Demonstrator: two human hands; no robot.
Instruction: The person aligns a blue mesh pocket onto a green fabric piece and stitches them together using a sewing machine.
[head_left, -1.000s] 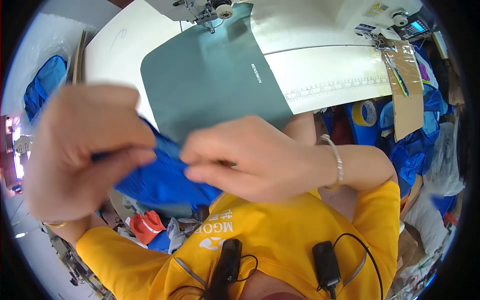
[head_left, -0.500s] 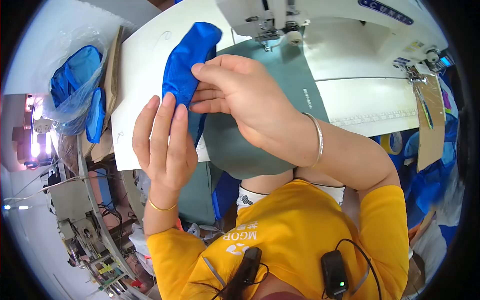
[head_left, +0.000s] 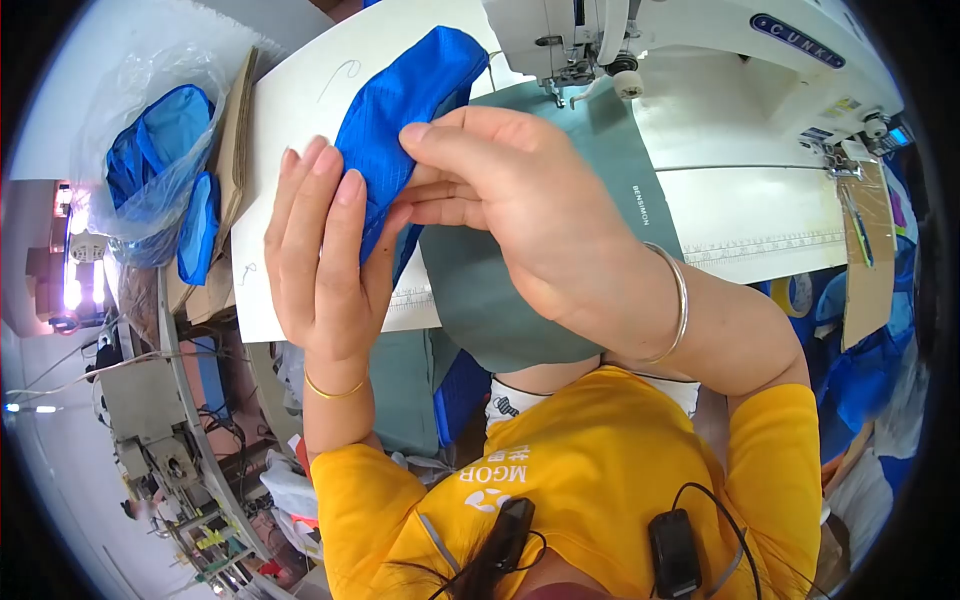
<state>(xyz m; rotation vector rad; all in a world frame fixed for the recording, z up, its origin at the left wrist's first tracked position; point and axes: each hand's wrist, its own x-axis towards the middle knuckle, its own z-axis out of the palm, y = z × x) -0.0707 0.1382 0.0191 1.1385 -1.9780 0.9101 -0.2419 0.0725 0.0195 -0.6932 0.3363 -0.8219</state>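
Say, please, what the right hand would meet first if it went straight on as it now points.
The right hand would meet the blue fabric it pinches, then perhaps the left hand; depth is unclear.

The left hand [head_left: 325,255] extends its fingers while the right hand [head_left: 560,220] pinches beside it, forearm angled inward.

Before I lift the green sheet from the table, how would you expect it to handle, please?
The green sheet looks thin, so it is probably light and rather floppy. Its near end already overhangs the table, so it may slide off if nudged. The far end reaches under the machine, where it could catch.
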